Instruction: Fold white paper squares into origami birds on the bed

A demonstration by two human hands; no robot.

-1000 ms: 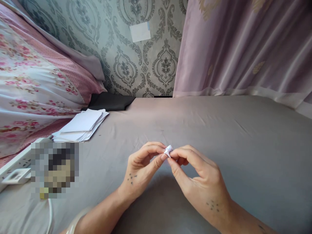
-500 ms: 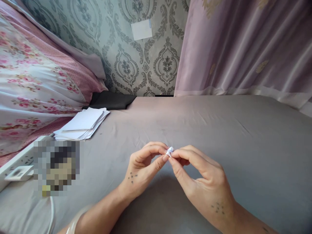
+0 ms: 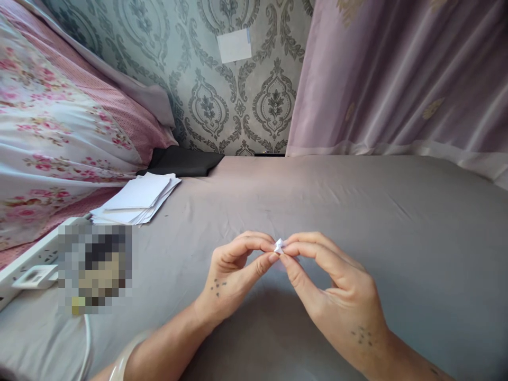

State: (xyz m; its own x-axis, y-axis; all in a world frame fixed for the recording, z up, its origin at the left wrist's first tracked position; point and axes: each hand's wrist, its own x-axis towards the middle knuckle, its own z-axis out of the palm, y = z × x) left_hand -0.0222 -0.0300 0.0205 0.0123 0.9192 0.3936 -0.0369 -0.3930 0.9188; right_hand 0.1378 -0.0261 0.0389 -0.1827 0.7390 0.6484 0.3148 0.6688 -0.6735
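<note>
Right at the centre of my dial, with twelve o'clock pointing toward the far wall, I have a small white folded piece (image 3: pixel 279 246), paper by its look, pinched by both hands at once. My left hand (image 3: pixel 228 278) comes in from eight o'clock, its thumb and forefinger pressed on that side of the piece; my right hand (image 3: pixel 343 301) comes in from four o'clock with its thumb and fingertips closed on the other side. The two thumb tips nearly meet at the piece's six o'clock edge. Dark dots mark the back of each hand, and I see a pale band (image 3: pixel 124 360) round the left forearm at eight o'clock. Below, a soft shadow falls on the grey sheet (image 3: pixel 397 222) at six. Further out, between nine and ten, I find a loose stack of white paper (image 3: pixel 137 193), with a black flat thing (image 3: pixel 182 161) at ten just behind it. A white power strip (image 3: pixel 44 257) lies at nine with a white plug (image 3: pixel 37 276) in it, next to a pixelated patch whose contents I cannot make out; a white cable (image 3: pixel 87 344) curves down at eight. Floral fabric (image 3: pixel 59 127) hangs toward ten, patterned wallpaper (image 3: pixel 273 106) stands at twelve, and a mauve curtain (image 3: pixel 381 79) drapes at one.
</note>
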